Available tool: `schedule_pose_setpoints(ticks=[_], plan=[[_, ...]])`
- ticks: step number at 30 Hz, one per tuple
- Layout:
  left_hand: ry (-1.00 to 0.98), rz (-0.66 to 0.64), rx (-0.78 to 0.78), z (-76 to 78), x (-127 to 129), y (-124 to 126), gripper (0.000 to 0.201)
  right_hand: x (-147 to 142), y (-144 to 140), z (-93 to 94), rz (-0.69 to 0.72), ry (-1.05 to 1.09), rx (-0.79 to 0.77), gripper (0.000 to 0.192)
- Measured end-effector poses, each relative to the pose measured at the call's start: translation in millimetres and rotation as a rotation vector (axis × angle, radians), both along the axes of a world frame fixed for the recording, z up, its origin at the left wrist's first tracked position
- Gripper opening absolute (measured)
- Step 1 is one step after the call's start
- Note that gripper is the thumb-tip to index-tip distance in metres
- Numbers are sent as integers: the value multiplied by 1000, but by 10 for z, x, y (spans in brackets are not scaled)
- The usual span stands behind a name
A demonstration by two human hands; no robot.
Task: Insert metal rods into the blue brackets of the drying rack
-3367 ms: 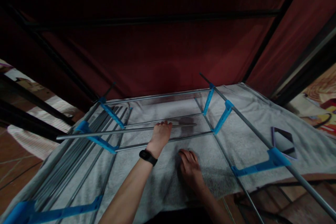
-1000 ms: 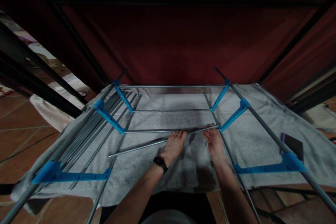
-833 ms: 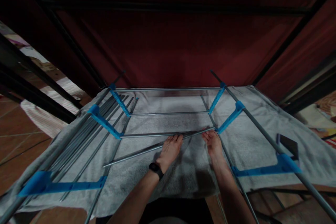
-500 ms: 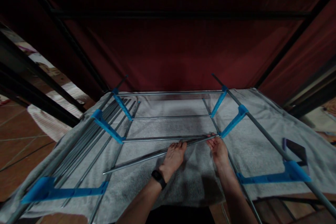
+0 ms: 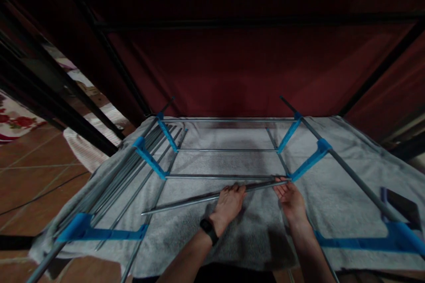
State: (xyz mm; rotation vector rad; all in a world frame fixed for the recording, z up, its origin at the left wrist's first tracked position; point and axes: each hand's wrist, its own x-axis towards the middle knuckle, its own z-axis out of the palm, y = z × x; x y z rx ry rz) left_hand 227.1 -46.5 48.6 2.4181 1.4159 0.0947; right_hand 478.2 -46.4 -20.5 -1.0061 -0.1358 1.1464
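My left hand (image 5: 228, 203), a black watch on its wrist, grips a loose grey metal rod (image 5: 186, 201) near its middle. My right hand (image 5: 289, 198) holds the same rod at its right end, right beside a blue plastic connector (image 5: 308, 161). The rod slants down to the left, its left end free above a grey towel (image 5: 232, 230). Around it lies a metal rack frame (image 5: 229, 177) with crossbars and blue brackets.
A bundle of spare rods (image 5: 122, 172) lies along the towel's left side. A dark phone (image 5: 400, 203) rests on the towel at right. A dark red fabric wall (image 5: 232, 66) with black poles stands behind. Tiled floor (image 5: 29, 177) lies to the left.
My left hand carried the rod from the middle of the frame toward me. My right hand left the towel and took the rod's right end at the blue connector. The view shifted a little.
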Motion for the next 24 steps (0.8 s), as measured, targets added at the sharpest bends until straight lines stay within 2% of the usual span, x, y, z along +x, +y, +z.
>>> schedule_pose_setpoints(ticks=[8,16,20,24], plan=[[-33,24,12,9,-17,-41,37,35,-46,21,28,145,-46,20],[-27,8,36,-37,-35,-48,36,55,-110,-47,44,107,-9,24],[-31,1,46,-57,-52,-60,36,42,-121,-54,9,147,-25,27],[-5,-17,66,-76,-42,-73,36,71,-137,-70,52,218,-15,25]])
